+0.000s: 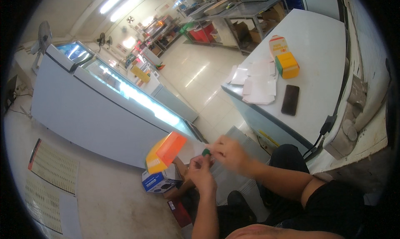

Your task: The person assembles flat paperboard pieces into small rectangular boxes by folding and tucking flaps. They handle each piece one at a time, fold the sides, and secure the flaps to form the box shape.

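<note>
My left hand [201, 175] is raised in front of me, thumb and fingers pinched around a small dark green object [206, 152] whose kind I cannot make out. Close beside it on the right, my right hand [230, 154] is closed in a pinch and slightly blurred; what lies between its fingertips is too small to name. Just left of my hands stands an orange and yellow carton [168, 151], above a blue and white box [161, 180].
A white-topped surface [314, 51] at right bears flattened white cartons [259, 84], a yellow box [287, 65], an orange and white carton [278, 45] and a dark phone [290, 100]. A white lit display cabinet [104, 114] stands left. Metal worktables [233, 12] are farther back.
</note>
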Demonstrator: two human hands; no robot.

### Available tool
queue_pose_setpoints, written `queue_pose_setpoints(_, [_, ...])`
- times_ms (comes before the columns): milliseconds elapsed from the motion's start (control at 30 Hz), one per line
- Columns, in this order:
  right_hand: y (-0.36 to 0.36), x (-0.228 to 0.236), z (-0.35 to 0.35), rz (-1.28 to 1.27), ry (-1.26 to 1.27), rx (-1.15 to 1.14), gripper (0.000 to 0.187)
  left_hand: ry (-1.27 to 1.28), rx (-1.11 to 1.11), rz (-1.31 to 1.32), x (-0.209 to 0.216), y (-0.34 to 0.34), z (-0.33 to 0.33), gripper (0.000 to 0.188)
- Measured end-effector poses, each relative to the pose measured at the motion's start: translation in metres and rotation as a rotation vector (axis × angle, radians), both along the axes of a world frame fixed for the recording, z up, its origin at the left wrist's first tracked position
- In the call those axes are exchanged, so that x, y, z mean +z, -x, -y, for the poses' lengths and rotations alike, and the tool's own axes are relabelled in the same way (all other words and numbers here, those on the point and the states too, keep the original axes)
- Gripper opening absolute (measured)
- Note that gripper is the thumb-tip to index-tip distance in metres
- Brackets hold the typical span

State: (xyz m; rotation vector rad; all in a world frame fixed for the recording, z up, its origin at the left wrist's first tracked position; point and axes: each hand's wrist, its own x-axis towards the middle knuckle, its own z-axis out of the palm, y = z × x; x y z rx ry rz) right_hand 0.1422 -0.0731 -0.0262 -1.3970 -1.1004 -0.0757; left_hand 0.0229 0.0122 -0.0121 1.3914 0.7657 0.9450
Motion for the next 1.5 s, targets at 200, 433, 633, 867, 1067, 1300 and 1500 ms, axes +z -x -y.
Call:
queue_pose_setpoints(200, [0.010,0.015,0.007,-0.062,-0.044,-0.015,0.018,-0.069,0.036,-0.017,-0.001,-0.002,0.008,0.013])
queue_pose_setpoints(433, [0.005,0.008,-0.002,-0.609,-0.033,0.182,0.014,-0.221,0.055,0.028,-0.003,-0.007,0.010,0.016])
queue_pose_setpoints(633, [0.002,0.009,-0.002,-0.658,-0.057,0.300,0.015,-0.163,0.024,0.039,-0.003,-0.002,0.007,0.014])
queue_pose_setpoints(867, [-0.007,0.008,-0.003,-0.824,-0.091,0.447,0.016,-0.011,-0.090,0.166,0.003,0.001,0.006,0.012])
queue_pose_setpoints(1067, [-0.005,0.021,0.004,-0.815,-0.103,0.477,0.013,0.088,-0.159,0.290,0.003,0.002,0.006,0.010])
queue_pose_setpoints(1300, [-0.003,0.022,0.008,-0.594,-0.169,0.467,0.010,0.117,-0.167,0.292,0.001,0.006,0.003,0.012])
queue_pose_setpoints(1500, [-0.007,0.030,0.015,-0.314,-0.086,0.356,0.010,0.192,-0.171,0.335,0.002,0.006,0.002,0.016])
